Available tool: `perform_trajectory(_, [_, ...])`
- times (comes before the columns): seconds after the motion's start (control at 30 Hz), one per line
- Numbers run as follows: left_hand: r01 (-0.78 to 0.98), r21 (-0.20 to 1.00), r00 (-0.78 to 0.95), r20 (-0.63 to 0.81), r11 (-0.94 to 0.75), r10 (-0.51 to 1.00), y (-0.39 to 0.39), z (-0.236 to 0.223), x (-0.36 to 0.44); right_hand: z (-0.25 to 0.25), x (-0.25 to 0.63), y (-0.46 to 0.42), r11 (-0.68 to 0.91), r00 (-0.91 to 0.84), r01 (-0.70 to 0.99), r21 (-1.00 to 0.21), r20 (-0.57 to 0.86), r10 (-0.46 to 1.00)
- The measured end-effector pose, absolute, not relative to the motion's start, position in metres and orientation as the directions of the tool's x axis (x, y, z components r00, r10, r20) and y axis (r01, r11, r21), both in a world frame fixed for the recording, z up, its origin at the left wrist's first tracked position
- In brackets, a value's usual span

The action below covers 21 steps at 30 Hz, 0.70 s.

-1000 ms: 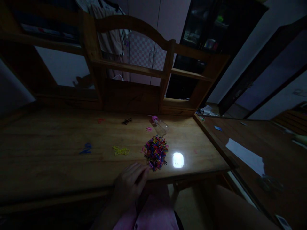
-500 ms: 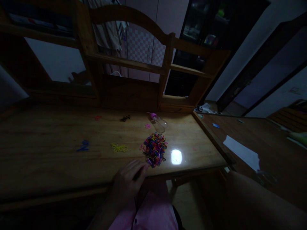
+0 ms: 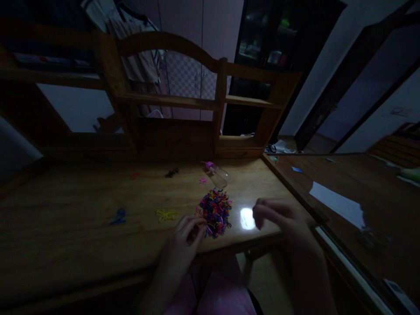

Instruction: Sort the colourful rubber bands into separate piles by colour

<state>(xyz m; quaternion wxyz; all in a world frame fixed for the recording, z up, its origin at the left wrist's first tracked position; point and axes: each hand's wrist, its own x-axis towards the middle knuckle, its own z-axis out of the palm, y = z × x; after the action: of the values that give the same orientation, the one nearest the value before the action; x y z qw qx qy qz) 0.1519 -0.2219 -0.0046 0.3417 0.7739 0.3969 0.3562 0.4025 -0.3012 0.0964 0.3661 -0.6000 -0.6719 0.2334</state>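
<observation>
A heap of small, multicoloured rubber bands (image 3: 215, 212) lies near the front edge of the wooden table. My left hand (image 3: 185, 238) rests at its left side, thumb and fingertips pinched together against the lower left edge; what they grip is too small to make out. To the right of the heap, my right hand (image 3: 278, 214) hovers above the table with its fingers curled inward, their contents hidden. Sorted groups lie apart: yellow bands (image 3: 166, 215), blue bands (image 3: 119, 216), pink bands (image 3: 203, 180), black bands (image 3: 171, 173) and red bands (image 3: 135, 175).
Behind the heap lies a clear bottle (image 3: 220, 176) with a pink top. A wooden shelf frame (image 3: 177, 103) rises along the table's back. On the brown surface to the right are white paper (image 3: 337, 203) and a small blue card (image 3: 297, 169).
My right hand has come in from the far right to above the table beside the heap. My left hand stays at the heap's edge, its fingertips drawn closer together. The view has tilted slightly upward.
</observation>
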Motion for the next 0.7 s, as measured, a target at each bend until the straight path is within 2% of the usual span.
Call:
perform_trajectory(0.13, [0.44, 0.714, 0.457, 0.345, -0.545, 0.82, -0.213, -0.01, 0.155, 0.048, 0.397, -0.263, 0.058, 0.133, 0.733, -0.677, 0.226, 0.965])
perform_trajectory(0.3, [0.532, 0.561, 0.53, 0.364, -0.635, 0.766, -0.199, -0.012, 0.154, 0.009, 0.396, -0.243, 0.011, 0.317, 0.728, -0.686, 0.35, 0.881])
perform_trajectory(0.4, [0.561, 0.519, 0.555, 0.343, -0.645, 0.758, -0.195, -0.012, 0.158, 0.006, 0.397, -0.244, 0.017, 0.339, 0.709, -0.705, 0.362, 0.868])
perform_trajectory(0.6, [0.604, 0.42, 0.589, 0.338, -0.678, 0.734, -0.189, -0.021, 0.164, 0.007, 0.396, -0.248, -0.007, 0.328, 0.79, -0.613, 0.413, 0.85])
perform_trajectory(0.7, [0.617, 0.421, 0.571, 0.343, -0.665, 0.746, -0.19, -0.021, 0.16, 0.006, 0.395, -0.248, -0.015, 0.324, 0.801, -0.599, 0.411, 0.852])
